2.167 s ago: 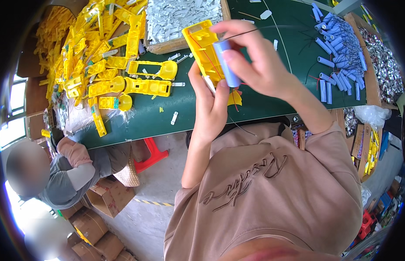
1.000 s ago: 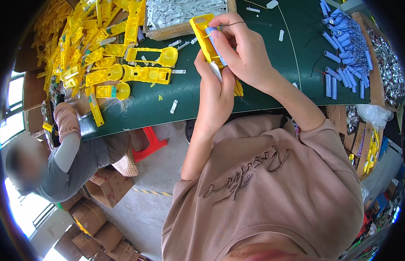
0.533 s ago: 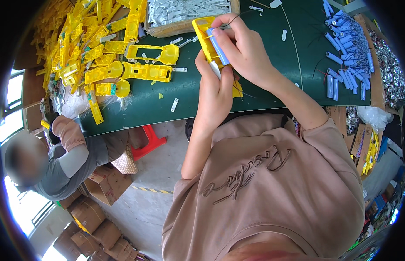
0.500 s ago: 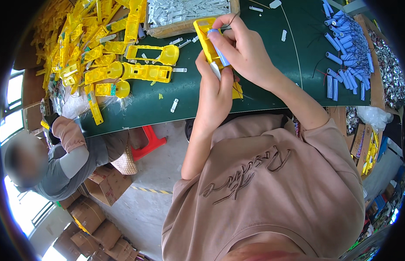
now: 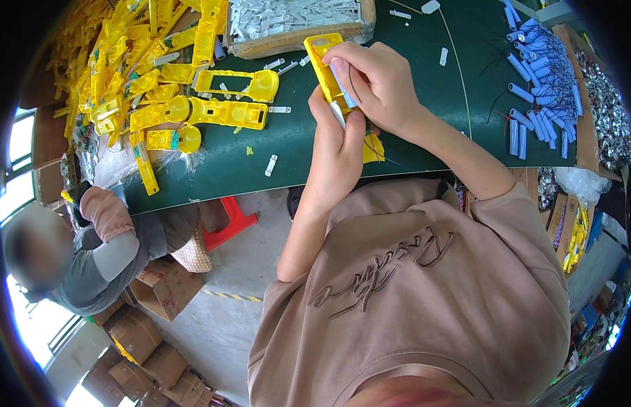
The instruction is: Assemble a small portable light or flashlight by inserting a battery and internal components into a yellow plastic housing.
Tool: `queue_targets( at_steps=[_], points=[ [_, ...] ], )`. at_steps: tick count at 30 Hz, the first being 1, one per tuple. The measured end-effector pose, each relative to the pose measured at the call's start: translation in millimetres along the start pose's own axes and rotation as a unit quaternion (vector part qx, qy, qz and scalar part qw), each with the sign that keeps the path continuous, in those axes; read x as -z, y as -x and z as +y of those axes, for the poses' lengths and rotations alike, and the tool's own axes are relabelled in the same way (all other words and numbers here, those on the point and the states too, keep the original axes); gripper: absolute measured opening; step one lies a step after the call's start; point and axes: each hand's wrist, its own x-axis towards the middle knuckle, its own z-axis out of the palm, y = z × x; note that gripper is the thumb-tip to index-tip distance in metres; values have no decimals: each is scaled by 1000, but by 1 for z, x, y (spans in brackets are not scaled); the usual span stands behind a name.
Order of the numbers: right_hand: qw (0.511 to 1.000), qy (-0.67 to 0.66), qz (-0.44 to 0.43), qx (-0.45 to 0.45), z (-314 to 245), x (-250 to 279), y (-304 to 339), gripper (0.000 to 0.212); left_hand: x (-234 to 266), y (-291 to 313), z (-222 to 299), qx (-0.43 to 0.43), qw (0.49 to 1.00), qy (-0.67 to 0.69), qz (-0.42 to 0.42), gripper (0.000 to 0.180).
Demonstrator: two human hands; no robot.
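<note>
My left hand [image 5: 334,149] is closed around the lower part of a long yellow plastic housing [image 5: 321,42], which tilts up and away from me above the table. A blue cylindrical battery cell [image 5: 349,100] lies in the housing's hollow, partly covered by fingers. My right hand [image 5: 386,85] is bent over it, thumb and fingers pinching at the cell and its thin dark wire [image 5: 359,86]. Beside my left thumb, a white strip [image 5: 338,114] shows at the housing's near end. Another yellow piece [image 5: 373,148] rests on the table just beyond its front edge, near my left wrist.
Yellow housings [image 5: 227,114] are heaped at the left of the green table [image 5: 410,169]. A carton [image 5: 295,44] of small white strips stands at the back. Many wired blue cells [image 5: 542,88] lie at the right. Another person [image 5: 105,251] sits at the left.
My right hand has shifted slightly and its fingers have curled further over the cell, covering more of it. The housing has moved only a little.
</note>
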Motion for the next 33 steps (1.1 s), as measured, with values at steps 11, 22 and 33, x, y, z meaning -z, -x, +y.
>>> queue_targets(
  at_steps=[11, 22, 33],
  points=[
    [996, 73, -50, -31, 3, -8, 4, 22, 4, 0, -7, -3, 997, -67, 33, 38],
    [975, -157, -101, -120, 11, 10, -21, 33, 22, -5, -10, 12, 996, 84, 19, 40],
    [923, 153, -353, -7, 95, 3, -97, 14, 54, -8, -14, 38, 981, 123, 147, 36]
  ],
)
